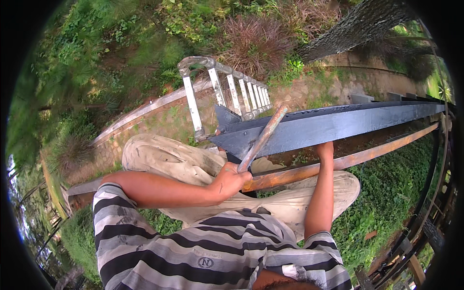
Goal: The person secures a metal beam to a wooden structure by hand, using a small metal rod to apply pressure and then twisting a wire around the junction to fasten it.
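My left hand (230, 178) is closed round the near end of a worn, rust-marked rod (265, 137). The rod slants up and away, crossing over the near end of a long dark-painted metal beam (319, 124). My right hand (325, 149) reaches up to the lower edge of that beam; its fingers are hidden behind the metal. Below the dark beam, a rusty orange-brown metal bar (299, 175) passes across my seated, crossed legs and runs off to the right.
A ladder (234, 92) with pale rungs leans up beyond the beam's near end. Stone paving (319, 89) lies far below, with shrubs and a thick tree trunk (355, 31) behind. Green ground plants (386, 203) spread under me on the right.
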`<action>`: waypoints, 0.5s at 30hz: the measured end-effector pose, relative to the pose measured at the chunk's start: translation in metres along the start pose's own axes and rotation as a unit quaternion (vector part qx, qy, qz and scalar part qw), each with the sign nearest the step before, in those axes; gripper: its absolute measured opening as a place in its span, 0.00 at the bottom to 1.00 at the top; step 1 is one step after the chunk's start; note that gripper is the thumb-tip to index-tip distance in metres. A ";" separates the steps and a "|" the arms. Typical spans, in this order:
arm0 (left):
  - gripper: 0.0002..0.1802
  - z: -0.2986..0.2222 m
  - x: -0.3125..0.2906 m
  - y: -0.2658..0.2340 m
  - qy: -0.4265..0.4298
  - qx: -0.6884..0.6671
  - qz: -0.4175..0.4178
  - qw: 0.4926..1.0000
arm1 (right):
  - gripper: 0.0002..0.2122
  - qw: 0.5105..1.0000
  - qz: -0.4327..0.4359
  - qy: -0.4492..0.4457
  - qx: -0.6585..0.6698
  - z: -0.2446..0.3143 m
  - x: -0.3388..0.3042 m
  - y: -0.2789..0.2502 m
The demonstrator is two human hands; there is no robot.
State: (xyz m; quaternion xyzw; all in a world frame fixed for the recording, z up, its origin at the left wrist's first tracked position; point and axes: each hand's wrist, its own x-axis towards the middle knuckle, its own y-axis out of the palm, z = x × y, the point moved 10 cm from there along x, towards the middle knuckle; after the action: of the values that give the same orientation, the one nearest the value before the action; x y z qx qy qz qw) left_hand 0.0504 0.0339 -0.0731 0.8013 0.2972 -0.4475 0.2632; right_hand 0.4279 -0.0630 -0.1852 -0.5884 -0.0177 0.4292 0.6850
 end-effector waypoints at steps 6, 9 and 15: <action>0.15 0.001 -0.008 0.005 -0.020 -0.067 0.019 0.997 | 0.20 0.995 0.022 0.085 -0.042 0.033 -0.013 -0.025; 0.17 -0.003 -0.006 0.013 -0.009 -0.069 0.039 0.997 | 0.16 0.997 0.006 0.074 -0.016 0.026 -0.008 -0.025; 0.20 -0.001 -0.007 0.013 -0.033 -0.044 0.024 0.998 | 0.16 0.998 -0.018 0.061 -0.008 0.021 -0.009 -0.018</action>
State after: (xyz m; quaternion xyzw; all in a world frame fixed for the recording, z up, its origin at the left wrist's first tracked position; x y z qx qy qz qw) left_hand 0.0575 0.0240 -0.0642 0.7809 0.2883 -0.4536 0.3182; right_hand 0.4211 -0.0508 -0.1601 -0.6185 0.0105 0.3799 0.6878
